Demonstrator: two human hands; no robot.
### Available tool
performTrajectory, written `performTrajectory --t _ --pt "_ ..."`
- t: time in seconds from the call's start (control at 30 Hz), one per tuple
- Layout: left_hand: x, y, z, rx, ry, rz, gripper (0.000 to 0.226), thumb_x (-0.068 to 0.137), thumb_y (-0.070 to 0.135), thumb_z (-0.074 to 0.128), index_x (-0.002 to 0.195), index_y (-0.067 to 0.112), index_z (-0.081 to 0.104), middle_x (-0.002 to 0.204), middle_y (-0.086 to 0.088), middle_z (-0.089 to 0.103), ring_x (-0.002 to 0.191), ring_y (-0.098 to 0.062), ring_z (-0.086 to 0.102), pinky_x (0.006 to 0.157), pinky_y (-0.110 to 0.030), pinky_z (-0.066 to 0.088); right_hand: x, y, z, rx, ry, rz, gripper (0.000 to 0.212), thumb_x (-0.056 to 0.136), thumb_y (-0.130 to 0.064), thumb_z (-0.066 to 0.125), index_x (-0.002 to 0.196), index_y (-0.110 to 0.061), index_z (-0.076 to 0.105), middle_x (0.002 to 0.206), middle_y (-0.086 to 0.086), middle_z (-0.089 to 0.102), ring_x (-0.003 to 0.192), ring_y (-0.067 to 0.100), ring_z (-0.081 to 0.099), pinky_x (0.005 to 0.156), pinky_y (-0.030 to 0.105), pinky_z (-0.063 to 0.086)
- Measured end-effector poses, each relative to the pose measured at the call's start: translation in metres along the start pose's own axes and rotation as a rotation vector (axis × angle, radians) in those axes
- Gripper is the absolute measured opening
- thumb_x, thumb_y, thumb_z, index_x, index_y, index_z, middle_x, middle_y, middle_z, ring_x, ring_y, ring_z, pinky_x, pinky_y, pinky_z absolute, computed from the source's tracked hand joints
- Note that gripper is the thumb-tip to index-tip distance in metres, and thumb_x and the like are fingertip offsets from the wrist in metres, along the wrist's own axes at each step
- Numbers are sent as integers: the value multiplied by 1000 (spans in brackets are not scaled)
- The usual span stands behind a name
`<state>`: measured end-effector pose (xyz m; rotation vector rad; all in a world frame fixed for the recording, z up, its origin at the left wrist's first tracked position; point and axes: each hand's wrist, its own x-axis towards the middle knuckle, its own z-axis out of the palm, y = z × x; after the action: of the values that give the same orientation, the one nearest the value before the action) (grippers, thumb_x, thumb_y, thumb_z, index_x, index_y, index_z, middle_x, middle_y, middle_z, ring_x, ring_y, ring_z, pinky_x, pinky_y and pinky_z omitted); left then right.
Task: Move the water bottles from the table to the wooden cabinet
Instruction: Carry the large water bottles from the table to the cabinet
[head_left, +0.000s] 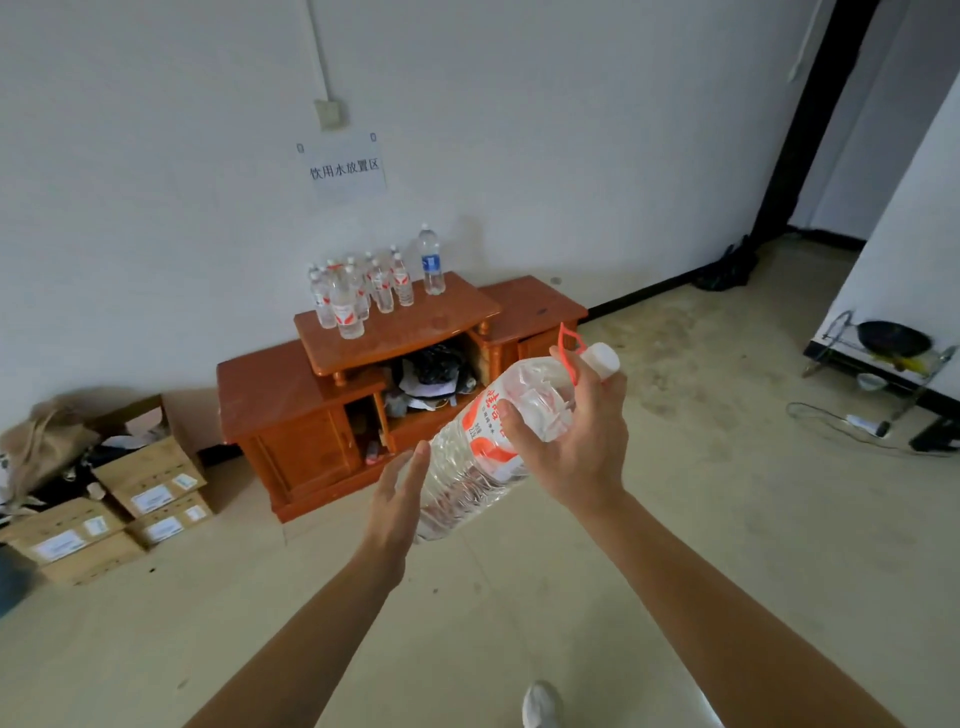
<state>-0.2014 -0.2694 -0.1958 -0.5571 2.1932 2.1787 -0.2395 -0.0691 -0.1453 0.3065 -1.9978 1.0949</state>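
A large clear water bottle (470, 457) with a red-and-white label, white cap and red carry loop hangs tilted in mid-air, cap up and to the right. My right hand (576, 431) grips its upper part near the neck. My left hand (397, 491) lies flat against the bottle's lower end, fingers straight. Ahead against the wall stands the wooden cabinet (291, 395). On its raised top shelf sit several small red-labelled bottles (358, 291) and one taller blue-labelled bottle (432, 262).
Cardboard boxes (150, 483) and a brown bag (41, 447) lie left of the cabinet. A paper sign (344, 167) hangs on the wall. At right are a metal rack with a pan (891, 340), a cable on the floor and a doorway. My shoe (540, 704) shows below.
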Motion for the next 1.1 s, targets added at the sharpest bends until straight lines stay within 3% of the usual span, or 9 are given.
performTrajectory --t 0.07,0.27,0.43,0.6,0.8,0.93,1.0,1.1 --pt "57 8 13 9 27 -1 57 88 72 51 129 33 52 133 4 49 121 -21 47 101 -46 40 29 38 41 8 4 28 74 76 -61 74 133 -17 56 121 11 51 94 22 63 65 27 56" --pt "217 48 27 26 90 -101 72 72 81 55 132 41 53 137 2 56 122 -28 56 102 -58 47 137 123 158 31 -21 114 66 75 -65 70 119 -17 59 109 8 54 85 4 45 65 8 37" --pt "315 69 16 7 125 -172 71 66 84 57 123 42 54 132 2 61 120 -25 59 105 -54 46 208 153 246 76 -138 104 66 74 -66 71 117 -17 59 110 4 52 87 5 50 63 6 37" --pt "439 81 -5 -30 193 -220 52 87 71 56 126 36 57 121 5 65 112 -21 62 98 -44 49 264 193 354 114 -242 124 66 75 -67 72 118 -20 54 110 0 50 85 10 56 62 6 39" --pt "611 78 -39 -57 149 -260 73 77 78 63 133 31 59 128 0 66 114 -26 65 102 -52 50 317 254 499 131 -245 158 56 76 -60 79 101 -20 49 101 1 47 80 11 52 62 13 45" --pt "729 74 -59 -26 110 -331 99 50 95 63 128 35 61 126 -1 67 112 -29 67 96 -55 54 362 287 581 46 -271 255 59 71 -62 80 94 -18 48 98 0 47 77 9 51 63 15 44" --pt "771 85 -61 44 62 -347 90 58 96 59 124 34 63 129 -2 66 115 -30 64 98 -58 52 380 303 608 36 -274 285 60 70 -63 79 93 -17 48 97 1 47 77 11 50 63 15 45" --pt "817 107 -51 79 27 -333 51 90 69 55 121 29 61 129 0 62 114 -21 60 102 -46 49 405 329 641 24 -284 300 61 70 -59 82 93 -14 48 98 3 46 78 14 48 65 11 44"
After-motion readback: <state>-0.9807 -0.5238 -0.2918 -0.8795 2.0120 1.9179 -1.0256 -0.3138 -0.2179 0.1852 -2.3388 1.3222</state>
